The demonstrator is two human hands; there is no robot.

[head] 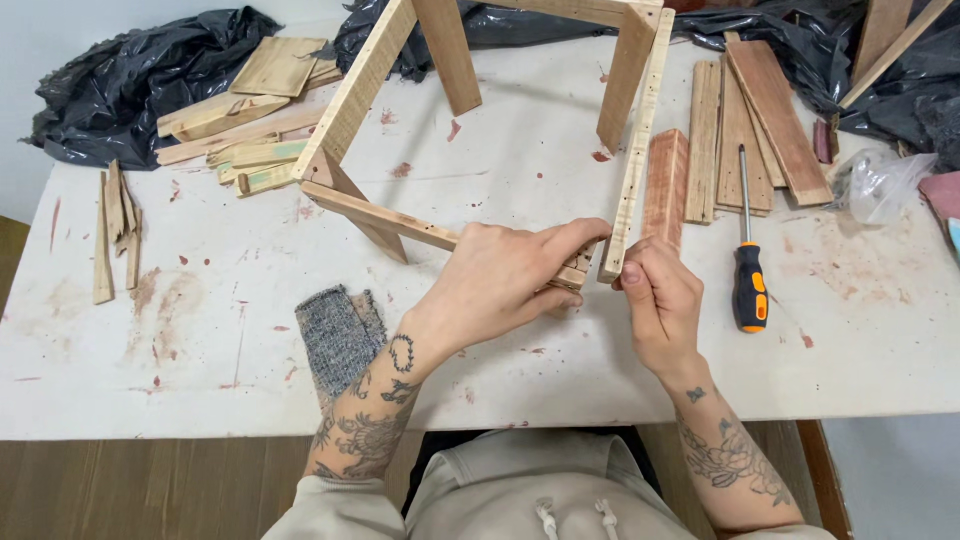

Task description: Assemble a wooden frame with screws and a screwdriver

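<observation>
L hand wraps the corner of a pale square wooden frame; R hand pinches its side rail. Orange-black handled screwdriver lies near on white stained table.

White worktable stained with reddish-brown blotches, extending on all sides of the point of grip. Wood-grain floor below the table's near edge, toward the lower left. Pale wall beyond the far left corner. Crumpled black plastic sheeting along the far edge, well above the grip. Lighting even and diffuse.
</observation>
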